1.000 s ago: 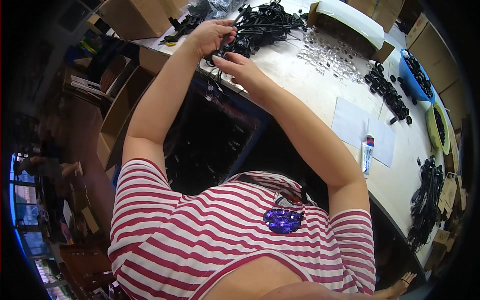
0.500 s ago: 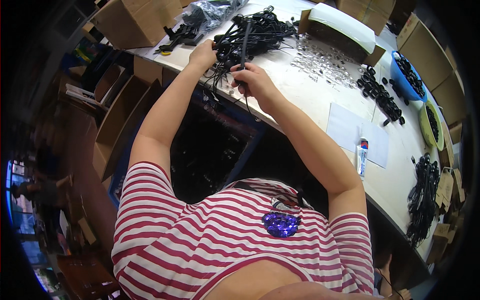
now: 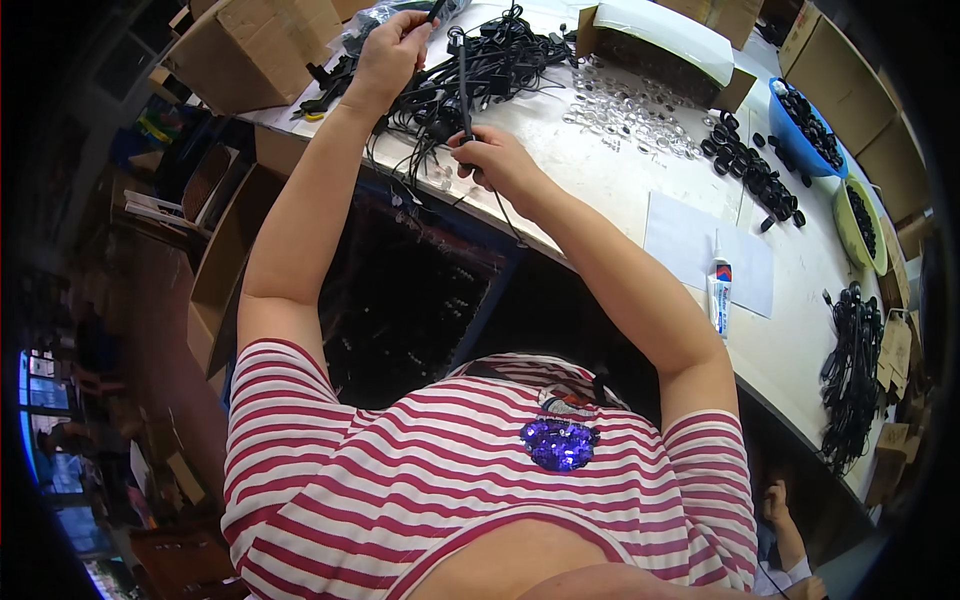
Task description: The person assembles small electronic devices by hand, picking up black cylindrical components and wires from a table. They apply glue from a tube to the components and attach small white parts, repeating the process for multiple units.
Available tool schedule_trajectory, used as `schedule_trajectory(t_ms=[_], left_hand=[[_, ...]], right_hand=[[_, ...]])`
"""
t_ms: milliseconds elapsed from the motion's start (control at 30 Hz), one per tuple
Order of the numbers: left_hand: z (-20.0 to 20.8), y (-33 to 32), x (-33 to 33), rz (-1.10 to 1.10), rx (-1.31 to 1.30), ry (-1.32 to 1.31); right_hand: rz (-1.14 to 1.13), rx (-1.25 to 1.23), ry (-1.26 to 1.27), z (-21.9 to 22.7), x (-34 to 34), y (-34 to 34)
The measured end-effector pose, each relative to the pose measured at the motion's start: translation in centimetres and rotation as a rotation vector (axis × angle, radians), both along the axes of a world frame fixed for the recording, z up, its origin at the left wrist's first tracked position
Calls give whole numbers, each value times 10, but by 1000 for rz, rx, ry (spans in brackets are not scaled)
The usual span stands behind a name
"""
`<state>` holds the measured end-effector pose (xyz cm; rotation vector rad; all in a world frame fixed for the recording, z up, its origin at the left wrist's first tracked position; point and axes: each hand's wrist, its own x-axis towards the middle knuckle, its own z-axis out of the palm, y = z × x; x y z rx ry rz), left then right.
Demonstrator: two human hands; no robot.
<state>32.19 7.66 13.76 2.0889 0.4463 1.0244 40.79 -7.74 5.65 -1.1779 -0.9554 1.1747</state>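
My right hand (image 3: 492, 160) is closed around a black cable (image 3: 462, 85), whose straight, stiff-looking part points up and away while a thin tail hangs below my fingers. Farther off to the left, my left hand (image 3: 388, 60) pinches a slim black piece (image 3: 434, 12) at the picture's upper edge; its full shape is hidden. Between and beyond both hands lies a tangled heap of black cables (image 3: 515, 60), some loose ends drooping over the table's near edge.
Clear discs (image 3: 635, 115), black caps (image 3: 750, 170), a blue bowl (image 3: 835, 165) and a yellow-green bowl (image 3: 875, 255) are on the right. Nearer lie white paper (image 3: 680, 235), a tube (image 3: 719, 300) and bundled cables (image 3: 852, 375). A cardboard box (image 3: 250, 55) stands left; another person's hand (image 3: 775, 500) shows lower right.
My left hand has moved up and away from the cable heap, and a slim black piece now shows in its fingers. My right hand has shifted slightly left, still gripping the cable.
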Motion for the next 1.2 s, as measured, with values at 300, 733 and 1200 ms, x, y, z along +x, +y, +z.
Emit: schedule_trajectory(t_ms=[300, 733, 1200], left_hand=[[48, -46, -13, -191, -250, -385], [13, -26, -24, -148, -90, -295], [58, -102, -49, -354, 140, -210]], right_hand=[[-80, 149, -24, -4, -1, 67], [-489, 210, -657, 4, 39, 17], [-402, 349, -667, 58, 84, -70]])
